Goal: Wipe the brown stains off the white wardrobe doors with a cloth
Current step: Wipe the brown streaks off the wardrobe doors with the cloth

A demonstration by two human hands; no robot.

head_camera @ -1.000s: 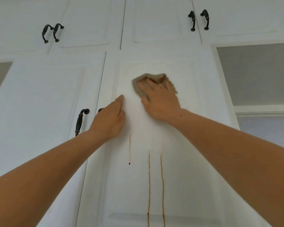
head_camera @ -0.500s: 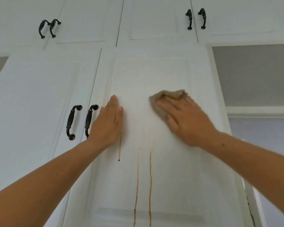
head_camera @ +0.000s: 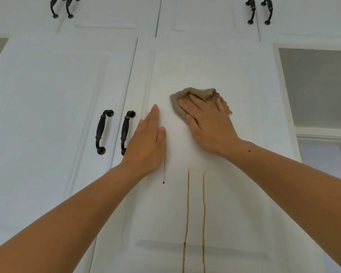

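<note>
Head view showed right hand pressing cloth flat-fingered on the door mid-wipe, left hand braced flat; brown streaks below likely needed downward passes.

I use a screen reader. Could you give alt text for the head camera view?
A right hand presses a tan cloth flat against a white wardrobe door, above three brown drip streaks. The left hand rests flat on the same door, beside two dark handles.
</note>
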